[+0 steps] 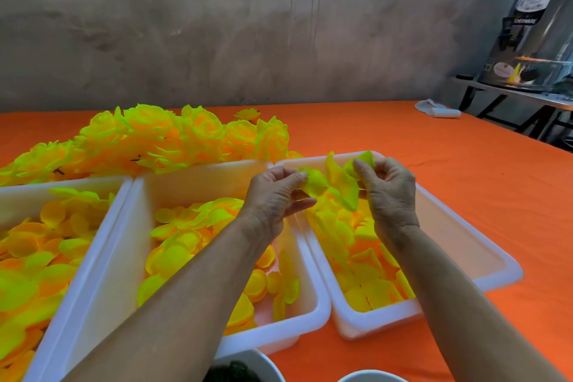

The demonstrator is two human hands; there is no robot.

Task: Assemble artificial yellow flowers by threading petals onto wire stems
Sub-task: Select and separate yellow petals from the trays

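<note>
Above the right white tray (483, 260), both hands hold a cluster of yellow petals (336, 184). My left hand (276, 195) pinches the cluster's left petal between thumb and fingers. My right hand (389, 189) pinches its right side with curled fingers. No wire stem can be made out between the hands. Loose yellow petals fill the right tray, the middle tray (124, 245) and the left tray (62, 183).
A heap of finished yellow flowers (173, 139) lies on the orange tablecloth (465, 170) behind the trays. Two white bowls (257, 363) sit at the near edge, one with dark contents. A white roll (437, 110) lies far right; a metal urn (533, 28) stands on a side table.
</note>
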